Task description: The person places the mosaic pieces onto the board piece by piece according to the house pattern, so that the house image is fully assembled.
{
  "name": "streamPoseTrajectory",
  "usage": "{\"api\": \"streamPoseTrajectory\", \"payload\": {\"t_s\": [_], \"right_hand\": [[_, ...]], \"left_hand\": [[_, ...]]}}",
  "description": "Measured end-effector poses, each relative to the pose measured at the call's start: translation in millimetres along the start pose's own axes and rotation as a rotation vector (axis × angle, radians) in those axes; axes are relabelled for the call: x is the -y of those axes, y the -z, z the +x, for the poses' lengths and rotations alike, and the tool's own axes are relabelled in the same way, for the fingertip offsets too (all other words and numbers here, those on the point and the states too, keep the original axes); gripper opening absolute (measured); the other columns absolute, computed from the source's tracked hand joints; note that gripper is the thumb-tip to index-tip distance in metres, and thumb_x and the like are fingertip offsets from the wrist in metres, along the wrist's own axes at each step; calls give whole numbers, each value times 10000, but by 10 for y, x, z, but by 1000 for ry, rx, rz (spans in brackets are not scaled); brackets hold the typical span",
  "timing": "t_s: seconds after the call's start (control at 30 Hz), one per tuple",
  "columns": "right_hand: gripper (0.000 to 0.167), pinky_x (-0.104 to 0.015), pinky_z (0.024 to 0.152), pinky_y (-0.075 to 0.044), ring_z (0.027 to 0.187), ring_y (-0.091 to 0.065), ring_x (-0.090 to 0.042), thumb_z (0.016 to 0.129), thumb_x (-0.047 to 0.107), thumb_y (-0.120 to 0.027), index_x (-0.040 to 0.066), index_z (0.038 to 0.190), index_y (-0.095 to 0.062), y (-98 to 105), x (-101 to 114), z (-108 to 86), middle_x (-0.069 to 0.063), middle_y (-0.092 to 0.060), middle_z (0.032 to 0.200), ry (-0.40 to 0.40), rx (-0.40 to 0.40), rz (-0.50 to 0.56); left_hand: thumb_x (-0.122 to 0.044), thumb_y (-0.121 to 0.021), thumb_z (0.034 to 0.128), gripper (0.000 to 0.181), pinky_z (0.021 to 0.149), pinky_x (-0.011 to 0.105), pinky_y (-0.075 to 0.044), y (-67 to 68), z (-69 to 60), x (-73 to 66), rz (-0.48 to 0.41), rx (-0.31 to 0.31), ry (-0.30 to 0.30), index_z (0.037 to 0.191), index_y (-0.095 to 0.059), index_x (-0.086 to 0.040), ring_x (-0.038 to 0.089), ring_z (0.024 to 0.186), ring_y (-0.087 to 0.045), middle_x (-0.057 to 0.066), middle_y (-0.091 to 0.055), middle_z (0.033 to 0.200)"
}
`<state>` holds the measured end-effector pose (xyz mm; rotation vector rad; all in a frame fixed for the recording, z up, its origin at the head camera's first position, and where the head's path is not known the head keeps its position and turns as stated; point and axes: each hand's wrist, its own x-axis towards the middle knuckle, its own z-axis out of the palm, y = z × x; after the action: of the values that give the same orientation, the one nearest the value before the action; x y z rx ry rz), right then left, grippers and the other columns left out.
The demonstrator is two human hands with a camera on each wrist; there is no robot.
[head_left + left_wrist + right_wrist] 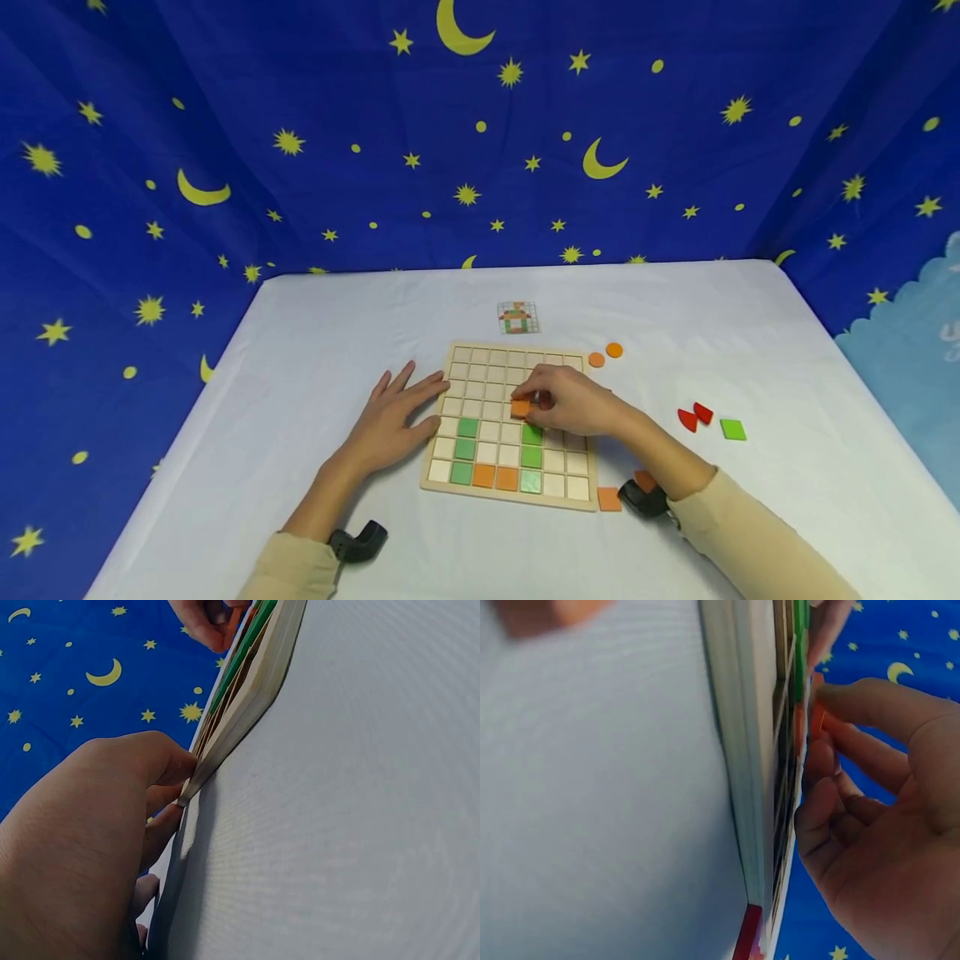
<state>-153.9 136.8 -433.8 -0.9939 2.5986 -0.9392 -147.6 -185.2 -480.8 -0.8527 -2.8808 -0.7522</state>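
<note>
A shallow wooden grid board (489,432) lies on the table. Green square tiles (464,449) fill cells in two columns, joined along the bottom row by two orange tiles (495,477). Between thumb and fingertips, my right hand (573,402) pinches another orange square tile (520,409), over a cell just above the right green column. That tile also shows edge-on in the right wrist view, at the fingertips (832,697). My left hand (390,423) rests with spread fingers against the board's left edge; its thumb and fingers touch the rim in the left wrist view.
Behind the board lies a small picture card (518,317) with a coloured grid pattern. Orange discs (614,350), red wedge-shaped pieces (687,420) and a green square (732,429) lie to the right. An orange square (609,499) sits by the board's near right corner.
</note>
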Motion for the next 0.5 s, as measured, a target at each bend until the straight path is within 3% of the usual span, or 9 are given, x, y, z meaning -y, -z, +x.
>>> {"api": "streamPoseTrajectory", "payload": {"t_s": [0.5], "right_hand": [[299, -264, 675, -478, 768, -551, -105, 849, 155, -710, 142, 1147, -713, 32, 67, 91, 73, -596, 951, 35, 17, -49]], "left_hand": [[-383, -579, 927, 501, 1136, 522, -42, 11, 4, -28, 9, 4, 8, 1411, -508, -277, 278, 1435, -170, -112, -401, 1477]]}}
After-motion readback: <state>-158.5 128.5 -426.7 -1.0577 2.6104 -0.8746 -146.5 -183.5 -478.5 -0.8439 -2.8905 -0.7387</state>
